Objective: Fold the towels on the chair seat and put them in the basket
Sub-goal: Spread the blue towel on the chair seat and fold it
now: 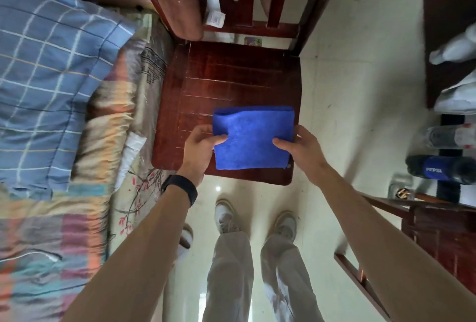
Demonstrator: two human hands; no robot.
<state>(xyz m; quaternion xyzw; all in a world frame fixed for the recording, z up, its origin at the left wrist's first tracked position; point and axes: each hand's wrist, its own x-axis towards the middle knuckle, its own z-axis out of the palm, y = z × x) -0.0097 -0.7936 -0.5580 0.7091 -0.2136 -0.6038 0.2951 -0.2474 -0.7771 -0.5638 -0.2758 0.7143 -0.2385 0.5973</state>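
Observation:
A blue towel (252, 137), folded into a rough square, is over the front right part of the dark red wooden chair seat (226, 77). My left hand (199, 150) pinches its left edge, thumb on top. My right hand (302, 150) grips its right edge the same way. No basket is in view.
A bed with a blue checked pillow (51, 71) and a patterned quilt (77, 218) runs along the left. Bottles, one labelled Pepsi (438, 169), and a wooden table edge (425, 218) are at the right. My feet stand on the pale tiled floor (347, 77) below the chair.

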